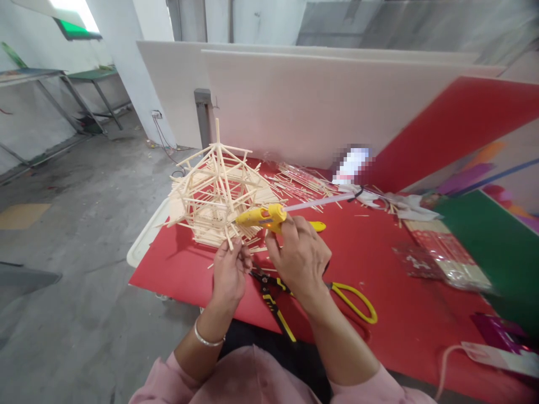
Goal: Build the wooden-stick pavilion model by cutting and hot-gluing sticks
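A model pavilion of thin wooden sticks (219, 191), with a pointed roof frame, stands on the red tabletop (357, 247). At its near side, my left hand (231, 269) pinches a short wooden stick (229, 238) at the lower end. My right hand (301, 255) is wrapped round a yellow glue gun (265, 216), its nozzle pointing left and touching or very close to the stick work. A clear glue stick (318, 201) sticks out of the gun's back. Below my hands lie pliers with black and yellow handles (273, 306) and scissors with yellow loops (357, 303).
Loose sticks (298, 182) lie behind the model. Packaged sticks (448, 252) rest at the right, with a white power strip (501, 357) and cord near the front right. Pale boards (337, 106) lean behind the table.
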Demonstrator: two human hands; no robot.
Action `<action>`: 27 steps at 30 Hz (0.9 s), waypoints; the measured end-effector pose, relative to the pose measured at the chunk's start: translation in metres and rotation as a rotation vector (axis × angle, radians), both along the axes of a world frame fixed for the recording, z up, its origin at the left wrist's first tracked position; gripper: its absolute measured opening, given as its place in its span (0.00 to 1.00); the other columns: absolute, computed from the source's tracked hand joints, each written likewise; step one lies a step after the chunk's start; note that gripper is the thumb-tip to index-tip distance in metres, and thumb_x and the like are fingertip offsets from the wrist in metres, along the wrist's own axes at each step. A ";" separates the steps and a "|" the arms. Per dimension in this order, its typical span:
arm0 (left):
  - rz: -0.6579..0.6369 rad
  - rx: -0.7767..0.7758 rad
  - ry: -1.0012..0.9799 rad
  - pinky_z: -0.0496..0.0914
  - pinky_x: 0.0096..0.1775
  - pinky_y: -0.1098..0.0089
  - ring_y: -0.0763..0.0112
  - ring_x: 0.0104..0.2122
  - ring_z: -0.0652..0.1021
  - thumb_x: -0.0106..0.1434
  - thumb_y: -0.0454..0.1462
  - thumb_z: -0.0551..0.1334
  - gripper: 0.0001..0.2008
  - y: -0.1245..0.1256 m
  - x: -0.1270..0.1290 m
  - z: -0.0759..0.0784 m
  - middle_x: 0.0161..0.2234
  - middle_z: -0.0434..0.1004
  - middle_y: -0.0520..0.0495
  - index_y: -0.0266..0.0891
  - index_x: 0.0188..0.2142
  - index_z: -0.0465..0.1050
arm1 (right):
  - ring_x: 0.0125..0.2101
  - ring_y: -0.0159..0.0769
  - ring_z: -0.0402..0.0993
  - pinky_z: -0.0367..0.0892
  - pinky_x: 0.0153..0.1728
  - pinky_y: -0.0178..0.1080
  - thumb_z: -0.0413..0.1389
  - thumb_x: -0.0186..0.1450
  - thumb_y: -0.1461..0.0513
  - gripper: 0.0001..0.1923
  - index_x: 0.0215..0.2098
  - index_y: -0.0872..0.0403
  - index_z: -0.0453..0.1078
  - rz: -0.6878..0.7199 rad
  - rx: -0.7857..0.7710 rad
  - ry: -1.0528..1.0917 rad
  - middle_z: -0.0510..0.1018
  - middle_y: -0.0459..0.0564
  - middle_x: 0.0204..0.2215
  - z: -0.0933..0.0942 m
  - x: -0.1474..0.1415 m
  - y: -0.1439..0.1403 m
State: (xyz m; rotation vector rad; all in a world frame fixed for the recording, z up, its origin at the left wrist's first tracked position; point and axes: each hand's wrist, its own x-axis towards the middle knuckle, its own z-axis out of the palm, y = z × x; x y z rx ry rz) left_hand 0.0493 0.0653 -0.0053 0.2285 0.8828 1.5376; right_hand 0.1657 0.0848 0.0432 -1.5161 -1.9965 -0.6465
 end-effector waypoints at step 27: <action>-0.002 0.016 0.011 0.56 0.16 0.80 0.82 0.14 0.66 0.49 0.42 0.71 0.18 0.001 -0.001 -0.002 0.17 0.68 0.57 0.38 0.29 0.65 | 0.29 0.36 0.64 0.54 0.28 0.37 0.52 0.65 0.60 0.14 0.47 0.57 0.67 -0.006 0.064 -0.050 0.72 0.48 0.28 -0.001 0.016 -0.018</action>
